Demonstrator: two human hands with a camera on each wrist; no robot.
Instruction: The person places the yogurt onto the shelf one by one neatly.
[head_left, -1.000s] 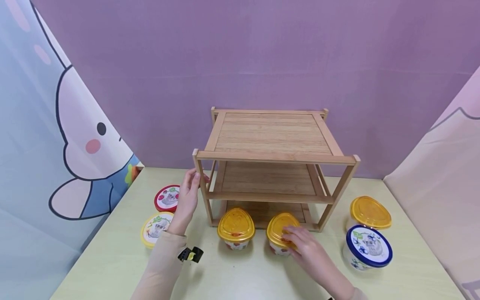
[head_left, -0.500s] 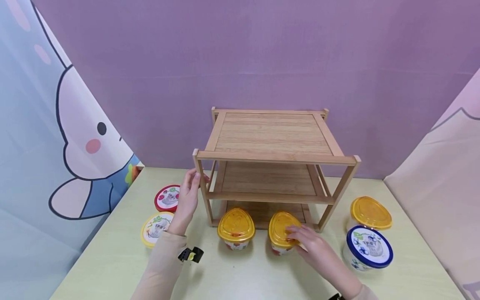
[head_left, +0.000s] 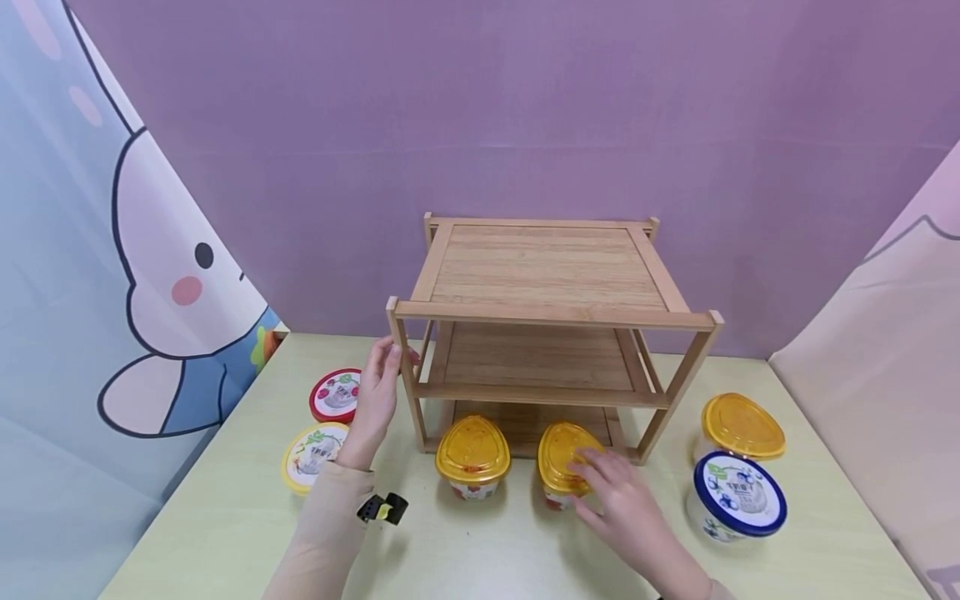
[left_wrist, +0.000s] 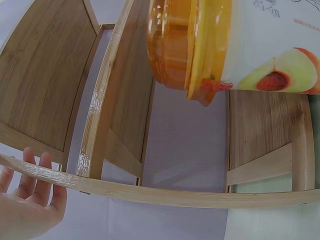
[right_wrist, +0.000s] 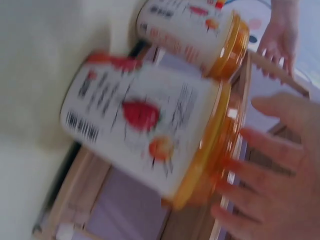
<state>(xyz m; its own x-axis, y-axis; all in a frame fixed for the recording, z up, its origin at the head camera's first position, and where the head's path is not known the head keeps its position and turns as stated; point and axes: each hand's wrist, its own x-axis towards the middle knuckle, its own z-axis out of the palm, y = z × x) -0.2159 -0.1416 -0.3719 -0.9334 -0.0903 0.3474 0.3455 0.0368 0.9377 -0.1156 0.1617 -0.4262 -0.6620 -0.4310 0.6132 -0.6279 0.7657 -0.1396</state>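
Note:
A three-tier wooden rack (head_left: 558,267) stands on the table, and my left hand (head_left: 378,390) grips its front left post. In the left wrist view, those fingers (left_wrist: 44,175) curl round the wood. Two plastic tubs with amber lids stand before the bottom shelf: a left tub (head_left: 472,450) and a right tub (head_left: 558,454). My right hand (head_left: 622,500) touches the right tub's lid with spread fingertips, its thumb held away from the lid. Strawberry print and a barcode show on that tub's white side (right_wrist: 135,117) in the right wrist view.
Left of the rack are a red-rimmed tub (head_left: 335,395) and a yellow-rimmed tub (head_left: 311,458), partly behind my left arm. At the right stand another amber-lidded tub (head_left: 742,425) and a blue-rimmed tub (head_left: 738,493). A purple cloth backdrop (head_left: 525,108) hangs behind the rack.
The right tub has turned and shifted slightly to the right under my right hand. That hand's thumb has since moved off, spreading from the fingers. My left hand stays on the post.

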